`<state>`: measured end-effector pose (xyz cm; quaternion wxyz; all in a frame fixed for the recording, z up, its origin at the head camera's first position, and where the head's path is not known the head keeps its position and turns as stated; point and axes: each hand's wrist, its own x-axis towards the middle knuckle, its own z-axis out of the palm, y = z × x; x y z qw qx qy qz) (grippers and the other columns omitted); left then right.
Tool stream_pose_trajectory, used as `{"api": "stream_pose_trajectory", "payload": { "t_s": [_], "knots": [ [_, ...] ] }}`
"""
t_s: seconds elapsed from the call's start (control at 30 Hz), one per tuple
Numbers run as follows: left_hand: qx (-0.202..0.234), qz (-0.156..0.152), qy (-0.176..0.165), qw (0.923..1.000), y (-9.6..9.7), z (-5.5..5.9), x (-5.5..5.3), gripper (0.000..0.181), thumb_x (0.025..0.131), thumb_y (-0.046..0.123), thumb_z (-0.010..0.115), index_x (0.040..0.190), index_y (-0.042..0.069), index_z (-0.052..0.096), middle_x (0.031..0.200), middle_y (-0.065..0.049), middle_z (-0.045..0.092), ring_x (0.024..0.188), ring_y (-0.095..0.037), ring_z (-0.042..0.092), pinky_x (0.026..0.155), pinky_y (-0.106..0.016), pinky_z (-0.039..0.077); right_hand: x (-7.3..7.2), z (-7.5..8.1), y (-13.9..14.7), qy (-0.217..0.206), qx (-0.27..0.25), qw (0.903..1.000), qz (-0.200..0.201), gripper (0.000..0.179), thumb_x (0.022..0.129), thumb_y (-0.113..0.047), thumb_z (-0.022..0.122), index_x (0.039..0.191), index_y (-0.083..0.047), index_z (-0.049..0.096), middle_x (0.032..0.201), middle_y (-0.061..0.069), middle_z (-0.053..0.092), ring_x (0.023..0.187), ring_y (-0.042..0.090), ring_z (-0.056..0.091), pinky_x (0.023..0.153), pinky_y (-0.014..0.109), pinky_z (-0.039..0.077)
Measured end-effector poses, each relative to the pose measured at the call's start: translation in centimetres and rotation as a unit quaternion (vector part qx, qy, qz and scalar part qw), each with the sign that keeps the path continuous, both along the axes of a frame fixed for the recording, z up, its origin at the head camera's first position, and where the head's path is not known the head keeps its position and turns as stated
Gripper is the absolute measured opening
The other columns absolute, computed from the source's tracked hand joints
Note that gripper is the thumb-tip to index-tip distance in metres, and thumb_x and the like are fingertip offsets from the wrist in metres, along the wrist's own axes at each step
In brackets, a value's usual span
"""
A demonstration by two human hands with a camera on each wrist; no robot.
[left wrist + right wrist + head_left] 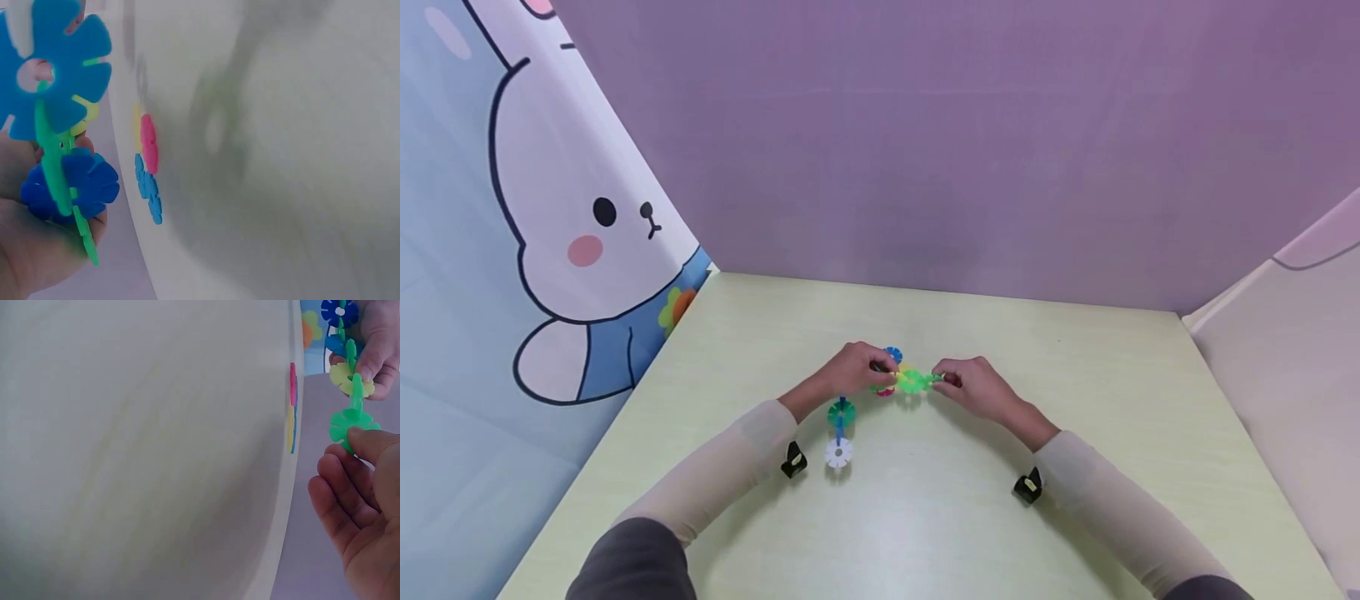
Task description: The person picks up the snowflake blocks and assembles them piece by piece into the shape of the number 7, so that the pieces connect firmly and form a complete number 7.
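One long chain (841,413) of flower discs was held up over the bench (917,525): the left hand (856,368) pinched it by the yellow disc (342,375), and the right hand (981,387), at three o'clock from the left, was clamped on the green end disc (342,422). Its other end hung toward seven o'clock to a white disc (832,455), and a pink disc (149,144) lay on the bench. It looked like the step was fitting the green end disc onto the next green disc (913,382), so the next move called for a small, straight push while the left hand held steady.
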<state>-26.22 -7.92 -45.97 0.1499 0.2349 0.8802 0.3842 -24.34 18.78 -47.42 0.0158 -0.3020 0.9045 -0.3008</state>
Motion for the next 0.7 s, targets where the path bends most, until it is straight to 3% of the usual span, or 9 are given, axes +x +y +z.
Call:
{"api": "stream_pose_trajectory", "payload": {
  "t_s": [0.7],
  "knots": [
    [0.015,0.02,-0.007,0.9997,0.73,0.42,0.28,0.005,0.094,0.017,0.074,0.094,0.017,0.079,0.083,0.005,0.073,0.073,-0.008,0.059,0.069,-0.022,0.051,0.15,0.75,-0.53,0.034,0.032,0.9989,0.001,0.008,0.094,-0.016,0.074,0.101,-0.012,0.076,0.066,-0.007,0.058,0.057,0.003,0.041,0.052,0.017,0.036]
  ]
}}
